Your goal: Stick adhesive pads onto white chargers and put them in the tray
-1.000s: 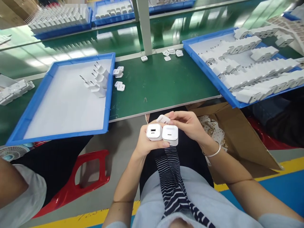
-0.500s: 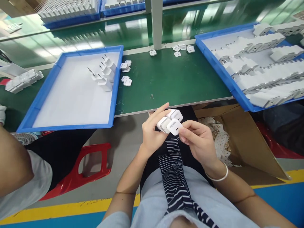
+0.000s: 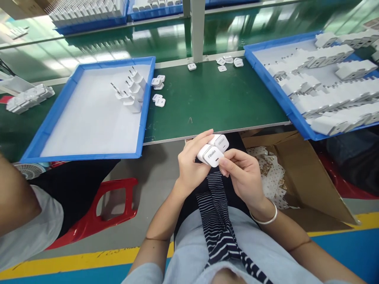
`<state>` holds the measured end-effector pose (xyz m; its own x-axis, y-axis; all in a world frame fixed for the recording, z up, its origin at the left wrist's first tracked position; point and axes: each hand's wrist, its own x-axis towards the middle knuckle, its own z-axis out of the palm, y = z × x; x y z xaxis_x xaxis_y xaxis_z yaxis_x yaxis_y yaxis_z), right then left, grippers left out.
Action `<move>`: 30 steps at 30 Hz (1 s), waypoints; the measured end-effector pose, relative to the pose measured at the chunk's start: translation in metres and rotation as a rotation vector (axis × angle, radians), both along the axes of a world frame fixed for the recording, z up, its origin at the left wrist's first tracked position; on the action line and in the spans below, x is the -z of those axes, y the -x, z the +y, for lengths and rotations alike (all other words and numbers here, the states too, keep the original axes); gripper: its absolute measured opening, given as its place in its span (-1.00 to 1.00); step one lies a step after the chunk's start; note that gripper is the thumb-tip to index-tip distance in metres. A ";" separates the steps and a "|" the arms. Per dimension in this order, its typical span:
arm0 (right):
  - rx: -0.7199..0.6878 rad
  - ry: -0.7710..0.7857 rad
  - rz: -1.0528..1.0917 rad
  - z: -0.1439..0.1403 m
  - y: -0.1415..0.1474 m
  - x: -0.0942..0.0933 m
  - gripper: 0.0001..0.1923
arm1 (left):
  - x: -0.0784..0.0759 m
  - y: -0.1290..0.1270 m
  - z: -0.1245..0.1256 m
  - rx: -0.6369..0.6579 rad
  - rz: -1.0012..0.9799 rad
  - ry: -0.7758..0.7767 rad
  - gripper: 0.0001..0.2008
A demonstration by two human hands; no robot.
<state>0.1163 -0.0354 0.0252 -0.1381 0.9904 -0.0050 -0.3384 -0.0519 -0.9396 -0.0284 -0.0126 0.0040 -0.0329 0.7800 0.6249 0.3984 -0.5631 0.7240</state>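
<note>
My left hand (image 3: 189,163) is closed around two white charger bodies side by side, held over my lap just below the table edge. The rear charger (image 3: 222,142) has a face with a port slot and faint print. On the end of the front charger (image 3: 201,154) lies a white end cap (image 3: 211,157) printed with dark lettering and pierced by a small slot. My right hand (image 3: 245,173) pinches this cap's lower right corner between thumb and fingers. Whether the cap sits fully in the charger, I cannot tell. The chargers' prong ends are hidden by my left hand.
At left, a blue tray (image 3: 142,122) holds several upright chargers (image 3: 133,103). Loose caps (image 3: 160,102) lie beside it, others (image 3: 222,68) farther back. Another blue tray (image 3: 278,94) at right holds rows of chargers. A cardboard box (image 3: 314,177) stands below; a person (image 3: 26,225) sits at left.
The cap has moved slightly left and up, from in front of the front charger to against its end. My right hand has shifted left with it.
</note>
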 end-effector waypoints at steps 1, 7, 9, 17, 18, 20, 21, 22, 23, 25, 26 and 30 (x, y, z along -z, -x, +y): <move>0.004 -0.005 -0.009 0.000 0.000 0.000 -0.77 | 0.000 0.000 0.000 -0.001 0.006 -0.002 -0.66; 0.016 -0.023 -0.056 0.001 -0.001 -0.001 -0.77 | -0.001 0.000 0.001 0.011 0.028 -0.019 -0.65; 0.018 -0.020 -0.070 0.002 -0.002 -0.002 -0.76 | -0.001 -0.001 0.001 0.017 0.026 -0.024 -0.65; 0.001 0.018 -0.107 0.002 -0.004 -0.007 -0.70 | -0.002 0.000 0.001 0.013 0.065 -0.010 -0.69; -0.005 0.021 -0.107 0.002 -0.004 -0.008 -0.70 | -0.002 0.000 0.001 0.017 0.069 -0.013 -0.69; -0.015 0.027 -0.107 0.003 -0.004 -0.009 -0.68 | -0.002 0.001 0.002 0.024 0.070 -0.021 -0.69; -0.020 0.033 -0.106 0.003 -0.004 -0.010 -0.67 | -0.002 0.001 0.002 0.026 0.070 -0.024 -0.69; -0.024 0.038 -0.106 0.004 -0.004 -0.010 -0.66 | -0.002 0.001 0.002 0.026 0.069 -0.025 -0.70; -0.027 0.044 -0.107 0.005 -0.004 -0.011 -0.66 | -0.001 0.001 0.002 0.026 0.070 -0.024 -0.70; -0.029 0.051 -0.113 0.006 -0.003 -0.011 -0.64 | -0.001 0.001 0.003 0.025 0.071 -0.027 -0.70; -0.030 0.053 -0.116 0.007 -0.003 -0.011 -0.64 | -0.001 0.001 0.003 0.026 0.072 -0.032 -0.69; -0.036 0.063 -0.130 0.009 -0.003 -0.011 -0.63 | 0.000 0.001 0.004 0.022 0.085 -0.045 -0.69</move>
